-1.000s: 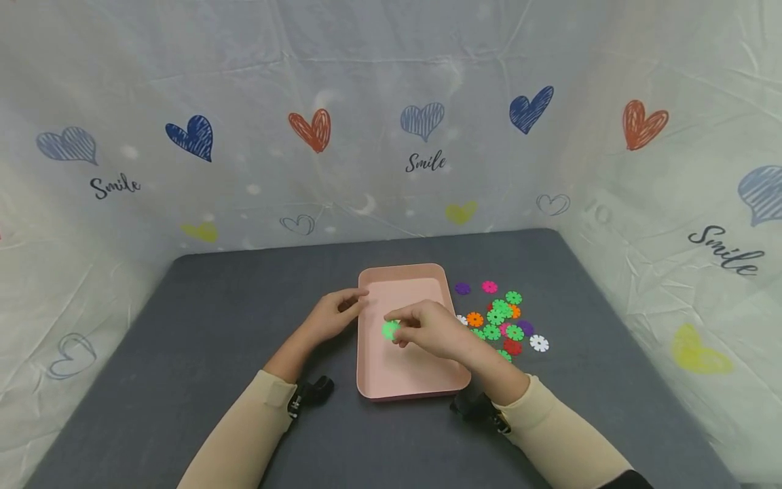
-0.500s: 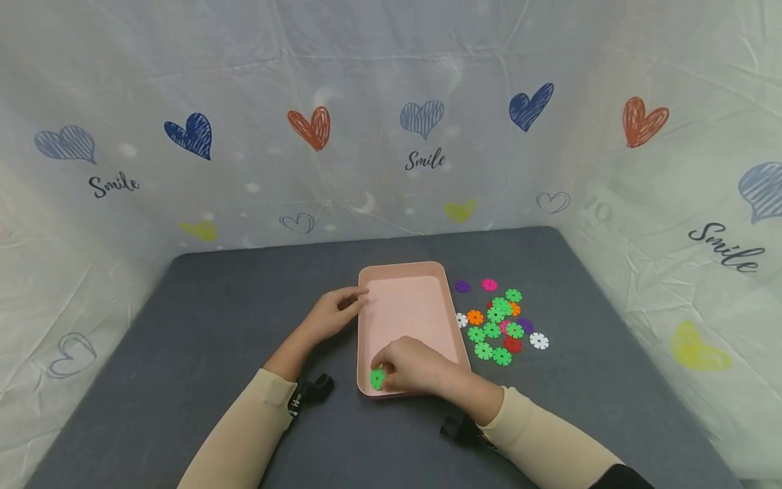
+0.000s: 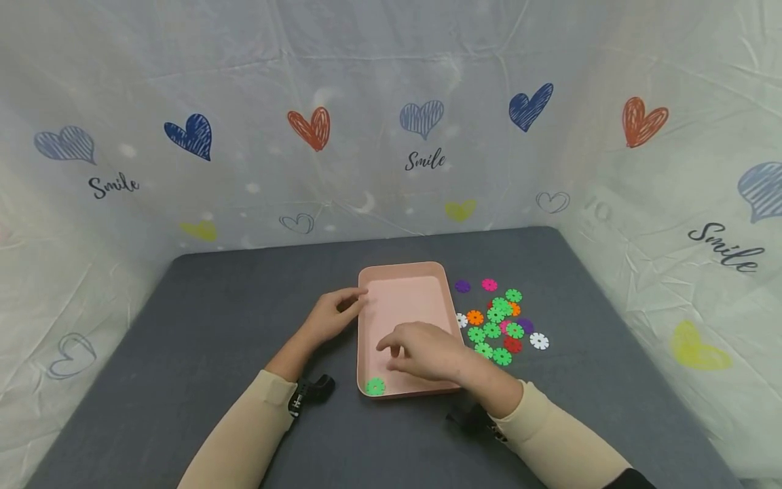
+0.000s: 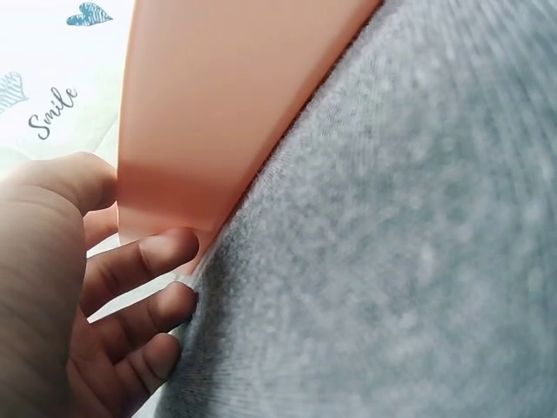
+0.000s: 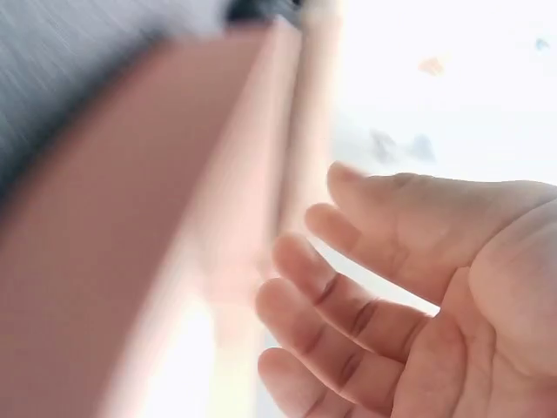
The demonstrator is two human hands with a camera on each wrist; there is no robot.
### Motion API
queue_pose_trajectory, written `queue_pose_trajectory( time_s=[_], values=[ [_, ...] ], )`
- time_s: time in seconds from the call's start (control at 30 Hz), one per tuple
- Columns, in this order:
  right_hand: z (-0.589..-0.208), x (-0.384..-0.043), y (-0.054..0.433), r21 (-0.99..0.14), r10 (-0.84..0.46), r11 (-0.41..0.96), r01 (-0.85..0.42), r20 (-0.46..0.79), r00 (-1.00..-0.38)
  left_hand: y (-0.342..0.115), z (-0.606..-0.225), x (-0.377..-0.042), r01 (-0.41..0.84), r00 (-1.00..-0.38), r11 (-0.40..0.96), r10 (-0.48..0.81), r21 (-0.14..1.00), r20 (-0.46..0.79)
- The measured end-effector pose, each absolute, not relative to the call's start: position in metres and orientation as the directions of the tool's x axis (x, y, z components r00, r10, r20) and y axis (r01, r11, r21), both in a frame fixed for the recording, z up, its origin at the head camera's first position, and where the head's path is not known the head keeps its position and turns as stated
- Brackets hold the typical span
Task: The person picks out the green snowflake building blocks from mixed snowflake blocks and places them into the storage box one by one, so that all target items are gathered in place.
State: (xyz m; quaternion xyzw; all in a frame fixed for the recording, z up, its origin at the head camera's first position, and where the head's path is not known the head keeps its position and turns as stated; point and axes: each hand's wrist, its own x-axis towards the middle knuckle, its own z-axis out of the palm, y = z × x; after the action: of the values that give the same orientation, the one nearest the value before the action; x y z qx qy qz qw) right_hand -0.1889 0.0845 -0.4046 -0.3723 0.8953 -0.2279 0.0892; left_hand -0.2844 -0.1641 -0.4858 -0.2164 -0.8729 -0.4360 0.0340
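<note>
A pink tray [image 3: 409, 305] lies on the grey table with one green notched disc [image 3: 375, 386] flat in its near left corner. My left hand [image 3: 332, 314] holds the tray's left side near its far end. In the left wrist view, thumb and index finger are at the tray's rim, and the other fingers [image 4: 170, 252] are close against the outer wall. Over the tray hovers my right hand [image 3: 424, 350], its fingers loosely bent with nothing between them. The right wrist view also shows that hand [image 5: 392, 296] with bare fingertips beside the blurred tray wall [image 5: 113, 226].
A loose group of plastic discs lies right of the tray: several green discs [image 3: 491, 330], orange [image 3: 475, 318], red [image 3: 513, 345], white [image 3: 539, 341], purple [image 3: 462, 286] and pink [image 3: 489, 285] ones. Some overlap. A white curtain [image 3: 366, 176] printed with hearts surrounds the table.
My right hand carried a green disc to the tray's near left corner, let go of it there, and has lifted back up and to the right. The left hand stays in place.
</note>
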Motion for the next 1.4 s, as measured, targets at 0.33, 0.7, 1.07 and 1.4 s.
queue_pose_trajectory(
  time_s=[0.33, 0.7, 1.07, 1.4],
  values=[
    [-0.364, -0.226, 0.163, -0.496, -0.470, 0.748, -0.442, 0.076, -0.880, -0.165, -0.490, -0.286, 0.421, -0.901, 0.508, 0.327, 0.752, 0.284],
    [-0.394, -0.264, 0.245, -0.393, -0.175, 0.908, -0.147, -0.035, -0.984, -0.165, -0.490, -0.286, 0.406, -0.909, 0.525, 0.319, 0.748, 0.269],
    [-0.434, -0.277, 0.274, -0.354, -0.032, 0.935, 0.011, -0.116, -0.993, -0.162, -0.490, -0.286, 0.400, -0.910, 0.529, 0.328, 0.749, 0.255],
    [-0.419, -0.274, 0.274, -0.413, -0.025, 0.910, -0.042, 0.047, -0.999, -0.162, -0.489, -0.287, 0.391, -0.911, 0.521, 0.334, 0.759, 0.240]
  ],
)
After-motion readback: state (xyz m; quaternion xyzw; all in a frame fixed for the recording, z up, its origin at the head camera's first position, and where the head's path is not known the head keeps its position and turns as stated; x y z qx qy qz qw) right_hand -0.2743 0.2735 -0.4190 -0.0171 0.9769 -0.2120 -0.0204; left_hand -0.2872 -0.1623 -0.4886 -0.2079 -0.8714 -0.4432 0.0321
